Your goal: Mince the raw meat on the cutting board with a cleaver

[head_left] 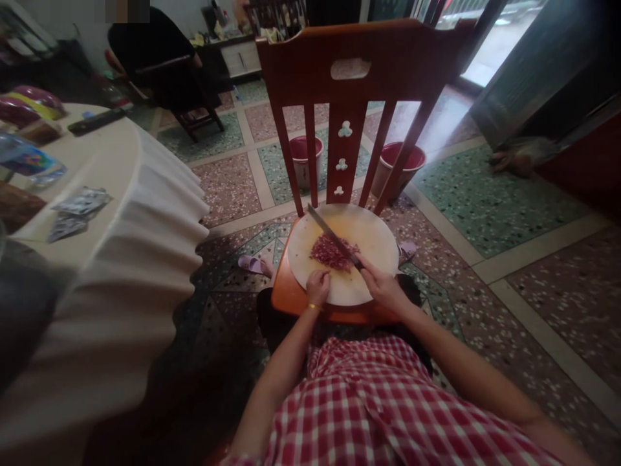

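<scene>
In front of me a round white cutting board [373,236] rests on the seat of a wooden chair [286,294]. Finely chopped dark red food, which looks like meat [327,252], is heaped in its middle. My right hand [385,285] is closed around the handle of a long-bladed kitchen knife [330,233]. The blade slants up and left, over or in the heap; contact cannot be made out. My left hand [318,288] lies at the board's near left edge, fingers curled in, close to the heap. Whatever is inside those fingers is hidden.
The chair's slatted back [344,145] rises beyond the board. Two buckets [308,168] stand on the floor behind it. At left, a cloth-covered table [121,175] bears a plastic bottle [33,162] and foil packets [82,204]. A person in black [150,48] sits farther off.
</scene>
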`<action>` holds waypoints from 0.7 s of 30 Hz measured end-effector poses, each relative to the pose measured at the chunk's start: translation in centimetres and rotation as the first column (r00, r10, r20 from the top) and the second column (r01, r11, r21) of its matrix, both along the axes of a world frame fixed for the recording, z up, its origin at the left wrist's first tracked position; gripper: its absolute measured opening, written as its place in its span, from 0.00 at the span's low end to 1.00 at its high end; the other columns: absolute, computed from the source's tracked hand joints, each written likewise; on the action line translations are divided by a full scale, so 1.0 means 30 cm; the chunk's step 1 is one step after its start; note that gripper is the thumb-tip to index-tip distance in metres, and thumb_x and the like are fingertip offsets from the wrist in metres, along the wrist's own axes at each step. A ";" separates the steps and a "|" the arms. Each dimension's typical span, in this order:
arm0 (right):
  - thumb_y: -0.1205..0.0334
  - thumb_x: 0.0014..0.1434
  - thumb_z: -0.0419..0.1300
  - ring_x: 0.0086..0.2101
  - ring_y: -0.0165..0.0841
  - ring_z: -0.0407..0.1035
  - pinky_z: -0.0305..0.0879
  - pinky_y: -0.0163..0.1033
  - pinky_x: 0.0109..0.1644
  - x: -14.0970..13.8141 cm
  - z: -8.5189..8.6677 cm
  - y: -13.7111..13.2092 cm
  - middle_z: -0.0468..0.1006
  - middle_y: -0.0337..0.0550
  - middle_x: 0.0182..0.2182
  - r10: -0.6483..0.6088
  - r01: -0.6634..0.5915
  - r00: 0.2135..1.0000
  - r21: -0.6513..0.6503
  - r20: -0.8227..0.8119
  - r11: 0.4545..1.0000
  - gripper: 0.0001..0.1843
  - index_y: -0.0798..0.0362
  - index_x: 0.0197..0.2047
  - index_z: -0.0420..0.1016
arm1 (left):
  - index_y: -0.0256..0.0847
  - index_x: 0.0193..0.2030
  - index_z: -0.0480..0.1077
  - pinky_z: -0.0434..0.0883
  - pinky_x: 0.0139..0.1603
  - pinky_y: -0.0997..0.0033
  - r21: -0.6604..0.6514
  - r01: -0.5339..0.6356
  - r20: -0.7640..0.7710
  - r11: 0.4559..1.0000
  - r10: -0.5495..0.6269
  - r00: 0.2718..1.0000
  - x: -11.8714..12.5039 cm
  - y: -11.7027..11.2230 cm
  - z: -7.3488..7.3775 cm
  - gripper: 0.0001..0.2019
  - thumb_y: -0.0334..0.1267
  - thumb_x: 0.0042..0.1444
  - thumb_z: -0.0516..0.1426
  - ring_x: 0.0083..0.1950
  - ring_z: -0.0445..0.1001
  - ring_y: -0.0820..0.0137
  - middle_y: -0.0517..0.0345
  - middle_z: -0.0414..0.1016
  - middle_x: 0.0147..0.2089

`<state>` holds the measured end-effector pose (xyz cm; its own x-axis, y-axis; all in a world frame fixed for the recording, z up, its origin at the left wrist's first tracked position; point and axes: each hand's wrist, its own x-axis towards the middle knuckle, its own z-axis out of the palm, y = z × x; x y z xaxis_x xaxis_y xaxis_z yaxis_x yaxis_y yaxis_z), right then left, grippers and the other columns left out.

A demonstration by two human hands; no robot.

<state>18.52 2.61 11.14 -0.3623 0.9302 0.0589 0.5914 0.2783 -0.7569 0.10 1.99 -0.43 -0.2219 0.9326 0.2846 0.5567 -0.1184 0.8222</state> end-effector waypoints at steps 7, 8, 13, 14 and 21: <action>0.58 0.61 0.43 0.51 0.36 0.60 0.56 0.44 0.56 -0.001 -0.027 0.001 0.67 0.44 0.51 0.004 0.000 0.999 -0.106 0.042 0.994 0.23 0.51 0.59 0.58 | 0.39 0.34 0.70 0.68 0.40 0.70 0.018 0.009 0.015 1.000 -0.009 1.000 -0.001 0.000 -0.002 0.09 0.30 0.52 0.50 0.37 0.69 0.72 0.56 0.72 0.32; 0.58 0.61 0.43 0.51 0.35 0.60 0.56 0.44 0.56 0.001 -0.020 0.002 0.67 0.44 0.52 0.007 -0.004 1.000 -0.092 0.029 0.996 0.23 0.51 0.59 0.57 | 0.39 0.34 0.70 0.68 0.40 0.70 0.014 0.011 0.013 1.000 -0.011 1.000 -0.001 0.000 -0.003 0.08 0.30 0.52 0.50 0.36 0.69 0.72 0.56 0.72 0.32; 0.58 0.61 0.43 0.53 0.36 0.58 0.55 0.43 0.56 0.005 0.005 0.001 0.62 0.42 0.55 -0.038 0.038 0.999 0.036 0.012 0.999 0.25 0.49 0.62 0.51 | 0.39 0.34 0.71 0.68 0.40 0.70 0.002 -0.012 -0.001 1.000 0.012 1.000 0.001 0.001 -0.010 0.08 0.30 0.52 0.50 0.36 0.69 0.72 0.56 0.72 0.32; 0.58 0.61 0.43 0.53 0.36 0.58 0.56 0.44 0.56 0.007 -0.005 0.001 0.63 0.42 0.54 -0.040 0.040 0.998 0.010 0.039 0.999 0.25 0.49 0.61 0.52 | 0.39 0.34 0.71 0.68 0.40 0.70 0.002 -0.015 -0.003 1.000 0.015 1.000 0.001 0.001 -0.009 0.08 0.30 0.52 0.50 0.36 0.69 0.72 0.56 0.72 0.32; 0.57 0.62 0.43 0.54 0.33 0.57 0.53 0.41 0.58 0.017 -0.002 0.004 0.62 0.38 0.55 -0.030 0.030 0.999 0.011 -0.037 0.999 0.24 0.48 0.61 0.53 | 0.39 0.34 0.71 0.68 0.40 0.70 0.002 0.004 -0.006 1.000 -0.004 1.000 0.002 0.000 -0.003 0.08 0.30 0.52 0.50 0.36 0.69 0.72 0.55 0.72 0.32</action>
